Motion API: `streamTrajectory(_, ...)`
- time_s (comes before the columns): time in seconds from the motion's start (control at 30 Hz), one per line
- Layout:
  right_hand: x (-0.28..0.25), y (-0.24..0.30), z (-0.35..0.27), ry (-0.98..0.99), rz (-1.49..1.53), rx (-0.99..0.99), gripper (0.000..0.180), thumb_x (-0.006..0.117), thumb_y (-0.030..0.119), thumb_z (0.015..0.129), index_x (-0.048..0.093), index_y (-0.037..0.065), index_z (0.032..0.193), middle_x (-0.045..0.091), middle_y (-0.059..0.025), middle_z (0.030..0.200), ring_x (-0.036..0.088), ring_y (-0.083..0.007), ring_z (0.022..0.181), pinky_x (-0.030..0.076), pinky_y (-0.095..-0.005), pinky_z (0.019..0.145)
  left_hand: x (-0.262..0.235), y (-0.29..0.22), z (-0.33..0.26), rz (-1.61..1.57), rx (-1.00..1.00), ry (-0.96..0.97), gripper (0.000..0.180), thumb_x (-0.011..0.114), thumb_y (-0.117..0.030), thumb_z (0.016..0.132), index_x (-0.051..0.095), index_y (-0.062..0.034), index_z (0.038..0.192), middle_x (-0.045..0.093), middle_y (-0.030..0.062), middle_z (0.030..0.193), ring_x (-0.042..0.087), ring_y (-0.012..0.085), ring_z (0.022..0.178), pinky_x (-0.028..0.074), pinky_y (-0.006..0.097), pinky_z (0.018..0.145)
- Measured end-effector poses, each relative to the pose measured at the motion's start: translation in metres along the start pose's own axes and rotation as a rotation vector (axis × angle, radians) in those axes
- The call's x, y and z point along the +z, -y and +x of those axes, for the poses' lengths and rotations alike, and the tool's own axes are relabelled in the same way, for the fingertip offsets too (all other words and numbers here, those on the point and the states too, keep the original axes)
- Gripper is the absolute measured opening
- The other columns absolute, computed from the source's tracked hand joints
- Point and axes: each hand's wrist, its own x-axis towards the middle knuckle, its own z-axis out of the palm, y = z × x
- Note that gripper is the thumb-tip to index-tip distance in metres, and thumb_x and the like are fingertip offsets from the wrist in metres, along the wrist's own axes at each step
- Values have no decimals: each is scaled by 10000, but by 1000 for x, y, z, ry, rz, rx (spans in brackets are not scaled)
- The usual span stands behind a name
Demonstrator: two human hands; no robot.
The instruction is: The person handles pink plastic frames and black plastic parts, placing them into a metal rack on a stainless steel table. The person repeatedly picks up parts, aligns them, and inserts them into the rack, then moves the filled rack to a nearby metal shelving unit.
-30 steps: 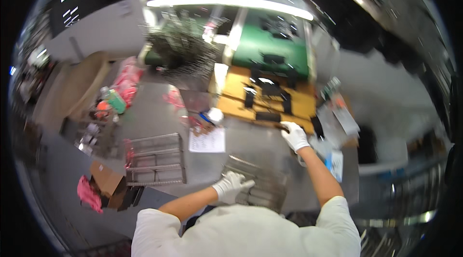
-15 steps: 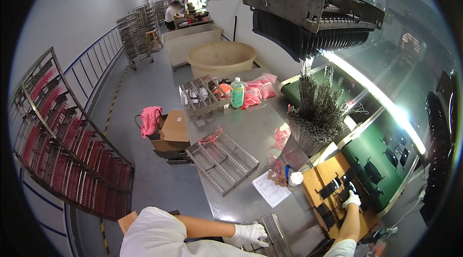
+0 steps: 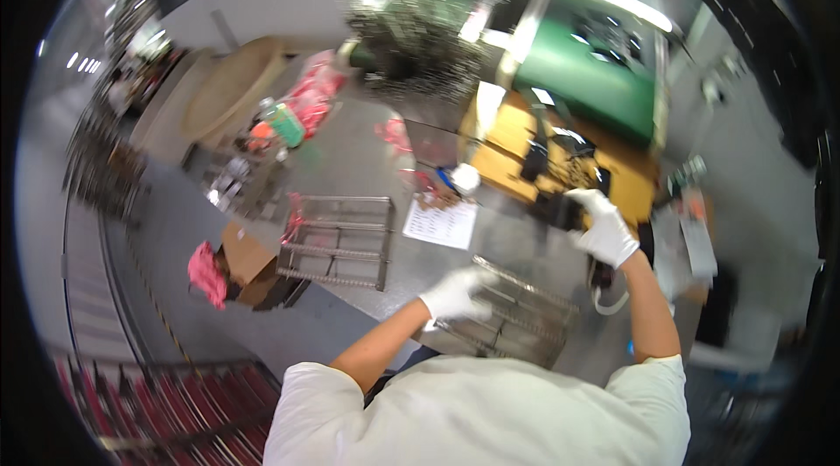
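Your gloved left hand (image 3: 455,295) is gripping the rim of the stiff, light wire-mesh metal tray (image 3: 516,317) on the grey surface (image 3: 350,164); your right hand (image 3: 604,230) is closing on a dark tool (image 3: 560,212).

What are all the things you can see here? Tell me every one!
wire tray: 1, silver, on the grey table in front of the person, under the left hand
second wire tray: 1, silver, farther left on the table
paper sheet: 1, white, between the trays
black tool: 1, dark, at the edge of the yellow board, at the right hand
yellow board: 1, beyond the paper
green mat: 1, at the back
cardboard box: 1, brown, below the table's left edge
pink cloth: 1, beside the box
green bottle: 1, far left of the table, blurred
left hand: white glove, resting on the near tray
right hand: white glove, on the black tool
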Motion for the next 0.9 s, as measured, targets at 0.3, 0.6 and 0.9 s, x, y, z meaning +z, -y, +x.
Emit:
streamTrajectory(0.3,103,109,-108,-514,-114,-91,687,598,-82,776,574,148,1423,583,-158,1353,578,-337,1244,449,-460,1074,-89,-81,60,-1627,134,-269,470,650,-65,900,489,-89,1342,587,123,1274,608,252,1116,542,363,933)
streamTrajectory(0.6,207,99,-89,-131,-31,303,530,568,365,964,545,77,1408,636,-144,1258,674,-292,1003,549,-380,882,-73,-129,54,169,424,-144,720,723,-57,726,529,-44,1419,621,172,1296,622,316,1186,499,370,1028)
streamTrajectory(0.9,243,37,-133,-174,1119,650,719,517,504,1006,344,169,1618,662,-67,860,621,-145,704,531,-310,630,-155,-77,-50,-1078,159,-559,642,716,-32,897,435,-132,1466,558,137,1267,633,231,1014,598,281,803)
